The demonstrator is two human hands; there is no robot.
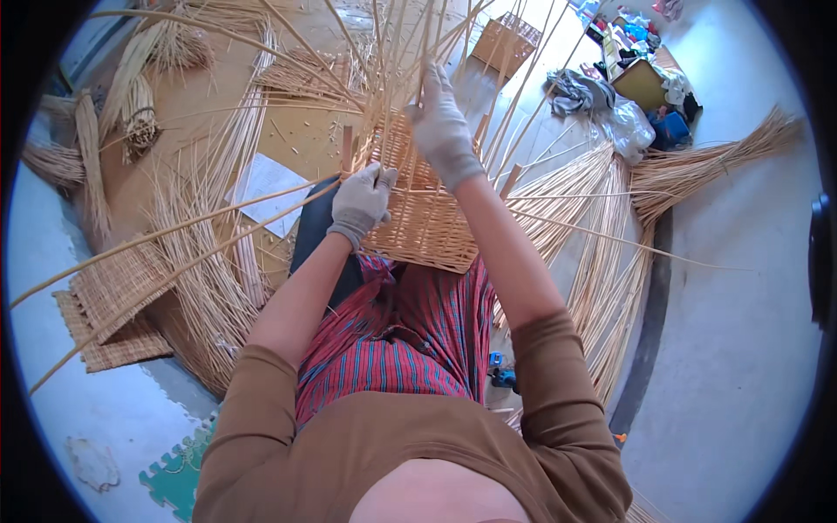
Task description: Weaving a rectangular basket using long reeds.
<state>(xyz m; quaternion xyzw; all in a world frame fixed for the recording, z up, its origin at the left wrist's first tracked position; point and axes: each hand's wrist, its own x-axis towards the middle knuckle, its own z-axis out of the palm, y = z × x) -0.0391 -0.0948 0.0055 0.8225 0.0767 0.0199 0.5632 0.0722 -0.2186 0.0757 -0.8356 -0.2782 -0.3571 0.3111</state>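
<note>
A partly woven wicker basket point(420, 228) rests over my lap on red striped cloth, with long pale canes rising from its top and others sticking out sideways. My left hand point(361, 200), in a grey glove, is closed at the basket's left side on long canes point(235, 205) that stretch off to the left. My right hand point(442, 129), gloved too, is raised above the weave, fingers pointing up and curled on an upright cane point(428, 39). Its fingertips are partly hidden among the canes.
Bundles of loose cane point(593, 244) lie right and left, with woven mats point(118, 301) and a white sheet point(270, 192) at left. A wicker box point(506, 45) stands behind. Bags and clothing point(580, 91) are heaped at back right. A blue tool point(504, 376) lies beside my right leg.
</note>
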